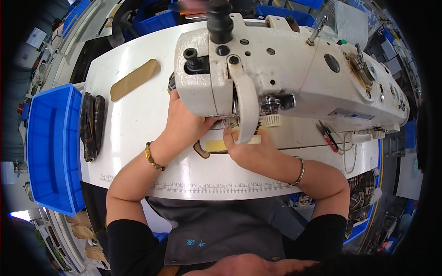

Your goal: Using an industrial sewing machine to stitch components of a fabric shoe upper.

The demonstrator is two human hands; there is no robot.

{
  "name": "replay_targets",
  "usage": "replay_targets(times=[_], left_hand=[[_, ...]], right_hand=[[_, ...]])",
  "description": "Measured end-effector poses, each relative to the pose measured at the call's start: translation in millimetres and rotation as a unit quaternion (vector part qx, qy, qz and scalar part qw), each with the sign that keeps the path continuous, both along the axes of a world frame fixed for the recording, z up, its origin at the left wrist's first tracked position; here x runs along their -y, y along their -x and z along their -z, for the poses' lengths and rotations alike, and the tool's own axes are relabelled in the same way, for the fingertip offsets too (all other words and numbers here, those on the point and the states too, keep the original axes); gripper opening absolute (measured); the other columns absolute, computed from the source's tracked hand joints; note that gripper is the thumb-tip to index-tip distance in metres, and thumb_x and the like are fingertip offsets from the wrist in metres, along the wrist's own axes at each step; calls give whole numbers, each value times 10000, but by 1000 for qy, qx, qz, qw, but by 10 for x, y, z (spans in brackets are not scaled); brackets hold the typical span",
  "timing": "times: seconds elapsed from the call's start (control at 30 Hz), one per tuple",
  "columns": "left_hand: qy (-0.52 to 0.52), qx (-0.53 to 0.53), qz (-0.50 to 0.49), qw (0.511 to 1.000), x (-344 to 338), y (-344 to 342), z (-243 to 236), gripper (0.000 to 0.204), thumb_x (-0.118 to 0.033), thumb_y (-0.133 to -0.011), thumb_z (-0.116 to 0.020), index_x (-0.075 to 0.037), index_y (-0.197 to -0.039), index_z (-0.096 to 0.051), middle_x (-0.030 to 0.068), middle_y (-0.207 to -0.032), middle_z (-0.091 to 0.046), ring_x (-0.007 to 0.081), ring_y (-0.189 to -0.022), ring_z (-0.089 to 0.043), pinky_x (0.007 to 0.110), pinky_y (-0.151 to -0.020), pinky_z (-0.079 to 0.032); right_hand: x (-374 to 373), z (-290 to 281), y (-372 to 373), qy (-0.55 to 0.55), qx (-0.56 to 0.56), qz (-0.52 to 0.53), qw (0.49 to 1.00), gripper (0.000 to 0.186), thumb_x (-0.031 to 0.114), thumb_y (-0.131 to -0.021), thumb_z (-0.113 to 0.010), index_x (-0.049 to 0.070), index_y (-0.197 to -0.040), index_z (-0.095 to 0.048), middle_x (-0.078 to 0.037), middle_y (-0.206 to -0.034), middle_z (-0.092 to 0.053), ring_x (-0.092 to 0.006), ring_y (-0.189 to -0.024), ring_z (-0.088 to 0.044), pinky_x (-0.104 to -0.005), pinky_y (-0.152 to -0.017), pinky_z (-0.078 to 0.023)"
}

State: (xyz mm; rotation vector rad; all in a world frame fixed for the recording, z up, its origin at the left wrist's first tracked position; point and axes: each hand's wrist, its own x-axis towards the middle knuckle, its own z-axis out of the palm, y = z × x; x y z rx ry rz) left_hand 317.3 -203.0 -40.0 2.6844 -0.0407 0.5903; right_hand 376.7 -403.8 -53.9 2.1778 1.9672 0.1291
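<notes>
A white industrial sewing machine (198, 92) reaches over the table from the right. My left hand (182, 122) lies left of the needle area, its fingers curled around a dark plaid fabric piece (172, 83) that shows only at the edge of the machine head. The thumb points toward the presser foot (225, 122). From the right, my right hand (251, 149) comes close to the needle with bent fingers, partly behind a curved white machine arm (248, 101). What its fingertips press or hold is hidden. A yellow strip (215, 146) lies on the machine bed between my hands.
A tan oblong piece (135, 80) lies at the table's far left. Folded plaid pieces (92, 126) rest on its left edge, beside a blue bin (53, 149). Red-handled thread snips (328, 137) lie at right near loose thread. A ruler strip (198, 187) follows the front edge.
</notes>
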Motion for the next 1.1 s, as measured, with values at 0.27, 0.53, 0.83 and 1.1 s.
replay_targets(times=[0.27,0.53,0.83,1.1], left_hand=[[-28,16,7,999,58,-1,-227,304,-164,-675,-808,-174,-971,-739,43,-914,-709,259,-971,-631,438,-884,-415],[79,-38,14,996,93,-52,-370,311,-133,-686,-756,-108,-994,-721,93,-916,-710,307,-852,-681,379,-740,-547],[130,-37,54,989,-64,-127,-189,321,-29,-740,-705,-73,-1058,-703,108,-1002,-710,278,-956,-677,369,-830,-531],[146,-61,51,986,-41,-56,-251,295,-74,-750,-714,-87,-1044,-711,111,-982,-714,291,-929,-683,372,-792,-538]], right_hand=[[28,195,-88,-96,180,-69,976,399,89,-895,-574,14,-1287,-568,-9,-944,-631,-137,-856,-614,-275,-607,-503],[-92,268,-53,-207,-325,138,912,217,220,-947,-531,87,-1072,-650,-118,-720,-664,-301,-626,-664,-396,-535,-522],[-15,170,-83,-216,-43,-38,975,387,62,-735,-638,-53,-1104,-629,-124,-693,-647,-246,-585,-642,-370,-491,-505],[11,46,-42,-163,-13,-46,986,382,64,-878,-575,-9,-1253,-590,-15,-914,-622,-174,-859,-629,-323,-587,-521]])
